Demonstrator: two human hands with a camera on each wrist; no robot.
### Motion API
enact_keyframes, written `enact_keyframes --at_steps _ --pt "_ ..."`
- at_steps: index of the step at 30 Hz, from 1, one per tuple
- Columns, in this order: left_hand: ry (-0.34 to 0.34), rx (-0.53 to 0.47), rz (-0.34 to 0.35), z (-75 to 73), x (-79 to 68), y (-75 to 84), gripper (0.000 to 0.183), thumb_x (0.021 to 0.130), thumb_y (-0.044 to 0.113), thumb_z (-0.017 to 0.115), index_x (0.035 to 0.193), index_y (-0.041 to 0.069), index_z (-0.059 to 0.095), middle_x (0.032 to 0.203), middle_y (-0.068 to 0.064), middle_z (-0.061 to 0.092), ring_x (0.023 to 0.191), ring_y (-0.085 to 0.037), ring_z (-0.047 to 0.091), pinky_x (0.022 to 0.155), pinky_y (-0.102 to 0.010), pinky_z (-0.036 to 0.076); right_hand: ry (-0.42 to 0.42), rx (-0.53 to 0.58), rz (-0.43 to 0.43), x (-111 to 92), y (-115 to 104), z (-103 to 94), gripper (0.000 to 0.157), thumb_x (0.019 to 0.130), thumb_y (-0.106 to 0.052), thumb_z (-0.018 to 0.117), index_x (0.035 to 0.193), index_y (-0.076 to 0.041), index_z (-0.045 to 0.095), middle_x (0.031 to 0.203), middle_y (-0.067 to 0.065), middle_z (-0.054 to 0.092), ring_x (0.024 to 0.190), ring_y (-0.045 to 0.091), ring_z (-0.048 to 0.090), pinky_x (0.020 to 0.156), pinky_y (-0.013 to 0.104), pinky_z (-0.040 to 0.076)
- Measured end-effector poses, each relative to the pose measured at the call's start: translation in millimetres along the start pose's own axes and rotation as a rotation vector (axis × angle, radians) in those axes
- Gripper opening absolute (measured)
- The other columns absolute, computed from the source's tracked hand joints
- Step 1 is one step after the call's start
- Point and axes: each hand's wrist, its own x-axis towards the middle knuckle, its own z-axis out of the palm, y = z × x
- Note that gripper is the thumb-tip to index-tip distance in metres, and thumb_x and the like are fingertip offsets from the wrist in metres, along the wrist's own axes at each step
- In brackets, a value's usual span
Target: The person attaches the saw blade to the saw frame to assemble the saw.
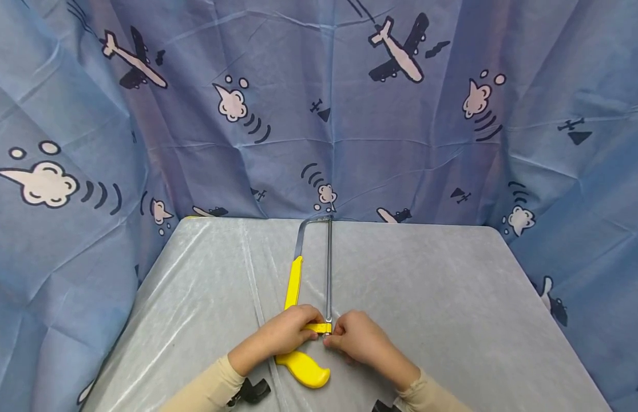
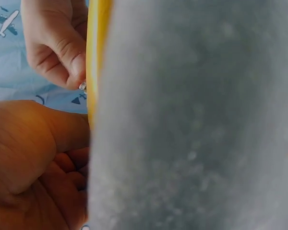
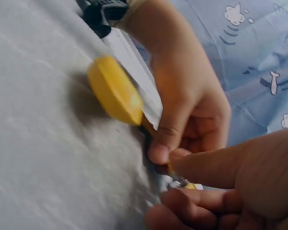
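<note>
A hacksaw lies on the table with its steel blade (image 1: 329, 269) on the right and its yellow-covered frame (image 1: 294, 283) on the left. Its yellow handle (image 1: 307, 371) points toward me. My left hand (image 1: 289, 331) lies across the frame, thumb and fingers pinching the yellow arm (image 1: 319, 328) at the blade's near end. From the right, my right hand (image 1: 364, 340) pinches a small metal nut (image 1: 326, 336) just below that arm. In the right wrist view, the fingertips hide most of the nut (image 3: 182, 182).
The hacksaw rests on a grey-covered table (image 1: 427, 274), its far end near the back edge. Blue curtains (image 1: 277, 166) printed with planes hang behind and at both sides. Black wrist straps (image 1: 254, 392) sit beside the sleeves.
</note>
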Motion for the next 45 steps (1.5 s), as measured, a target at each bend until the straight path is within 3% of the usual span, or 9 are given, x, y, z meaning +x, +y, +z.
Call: enact_keyframes --at_steps 8,12,20,28,32,36,41,45 --pt "0.024 0.013 0.006 3.7 -0.4 -0.2 0.013 0.091 0.009 0.076 0.102 0.015 0.071 0.096 0.009 0.067 0.089 -0.003 0.058 0.086 -0.024 0.051 0.232 -0.230 -0.007 -3.6 -8.3 19.0 0.049 0.079 -0.042 0.086 0.055 -0.021 0.049 0.050 -0.012 0.036 0.044 0.006 0.033 0.042 0.023 0.024" --pt "0.031 0.019 0.009 4.4 -0.2 -0.9 0.014 0.091 0.008 0.075 0.103 0.015 0.071 0.097 0.008 0.067 0.090 -0.004 0.059 0.087 -0.024 0.052 0.241 -0.211 -0.008 -2.7 -9.3 19.9 0.052 0.082 -0.036 0.084 0.053 -0.020 0.045 0.049 -0.013 0.028 0.043 0.005 0.027 0.043 0.023 0.018" --pt "0.039 0.030 0.009 3.1 0.3 1.3 0.014 0.092 0.009 0.075 0.104 0.014 0.072 0.098 0.007 0.068 0.092 -0.005 0.060 0.087 -0.024 0.053 0.226 -0.160 0.048 -1.9 -11.2 18.2 0.049 0.081 -0.033 0.083 0.051 -0.020 0.047 0.048 -0.013 0.029 0.043 0.006 0.029 0.043 0.024 0.019" --pt "0.059 0.035 0.007 3.4 1.6 -2.5 0.015 0.092 0.007 0.074 0.105 0.013 0.072 0.100 0.005 0.069 0.093 -0.008 0.061 0.089 -0.026 0.053 0.294 -0.245 -0.011 -2.6 -13.4 22.8 0.052 0.086 -0.042 0.081 0.052 -0.022 0.047 0.050 -0.013 0.030 0.043 0.004 0.030 0.041 0.021 0.021" --pt "0.055 0.029 0.010 3.0 1.7 -3.3 0.013 0.093 0.009 0.074 0.106 0.013 0.072 0.100 0.004 0.069 0.093 -0.008 0.061 0.089 -0.026 0.053 0.306 -0.211 0.001 0.3 -12.3 24.3 0.053 0.086 -0.030 0.078 0.051 -0.022 0.038 0.050 -0.013 0.024 0.045 0.004 0.023 0.043 0.022 0.016" --pt "0.071 0.005 -0.002 -0.2 2.7 -3.1 0.014 0.093 0.010 0.075 0.106 0.012 0.072 0.100 0.004 0.069 0.092 -0.008 0.060 0.087 -0.026 0.053 0.203 0.003 0.023 4.2 -9.3 19.1 0.038 0.081 -0.016 0.067 0.051 -0.020 0.044 0.042 -0.014 0.036 0.037 0.002 0.036 0.038 0.021 0.025" --pt "0.067 -0.010 -0.010 -1.9 3.5 -3.5 0.015 0.092 0.010 0.075 0.107 0.012 0.072 0.101 0.004 0.069 0.094 -0.008 0.060 0.089 -0.027 0.053 -0.081 0.432 0.147 8.4 -1.3 5.5 0.031 0.093 -0.019 0.066 0.066 -0.004 0.063 0.052 0.001 0.057 0.040 0.011 0.057 0.039 0.030 0.050" --pt "0.046 -0.034 -0.016 -1.4 3.0 -3.1 0.016 0.093 0.010 0.075 0.108 0.013 0.072 0.101 0.005 0.070 0.094 -0.007 0.060 0.089 -0.027 0.053 -0.230 0.555 0.220 10.9 5.7 -1.5 0.030 0.095 -0.024 0.067 0.080 0.002 0.069 0.061 0.003 0.059 0.045 0.012 0.060 0.042 0.030 0.053"
